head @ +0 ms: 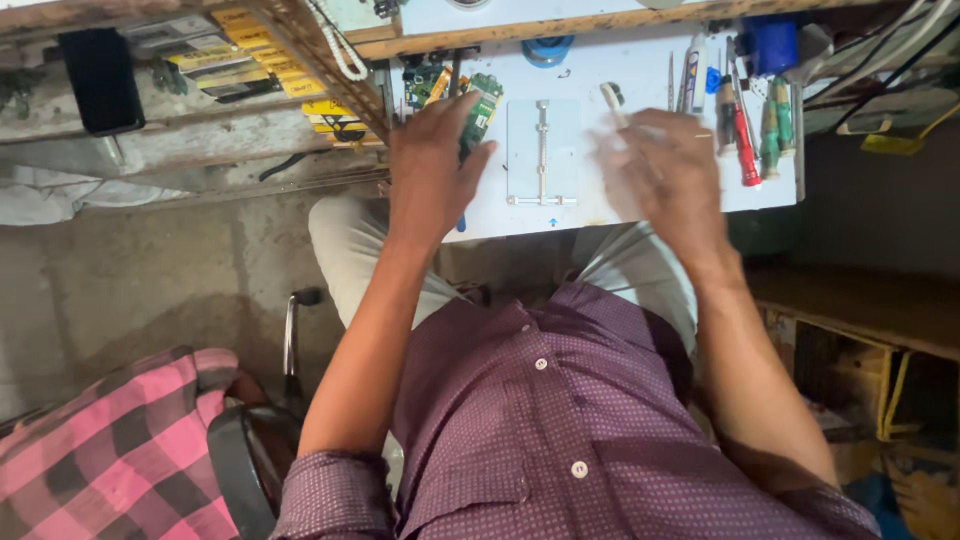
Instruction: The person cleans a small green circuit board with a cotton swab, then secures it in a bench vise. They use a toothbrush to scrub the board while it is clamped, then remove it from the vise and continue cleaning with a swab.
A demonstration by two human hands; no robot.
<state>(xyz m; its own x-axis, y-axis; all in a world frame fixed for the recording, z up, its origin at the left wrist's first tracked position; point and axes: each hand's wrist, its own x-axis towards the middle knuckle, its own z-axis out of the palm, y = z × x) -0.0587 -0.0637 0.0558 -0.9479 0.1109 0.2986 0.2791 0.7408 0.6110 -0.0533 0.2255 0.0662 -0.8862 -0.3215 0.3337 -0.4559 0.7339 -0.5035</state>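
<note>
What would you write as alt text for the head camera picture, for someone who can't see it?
Seen from above, a seated person's left hand rests on a green circuit board on a white work mat, while the blurred right hand holds a thin light tool. Screwdrivers lie at the mat's right edge.

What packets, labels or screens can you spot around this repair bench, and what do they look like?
Yellow packets: flat, yellow and black, stacked in a row on the shelf at upper left.
Dark slab: black upright rectangle at far left; whether it is a screen I cannot tell.
Blue arrow mark: tiny, on the white work mat near its front edge.
</note>
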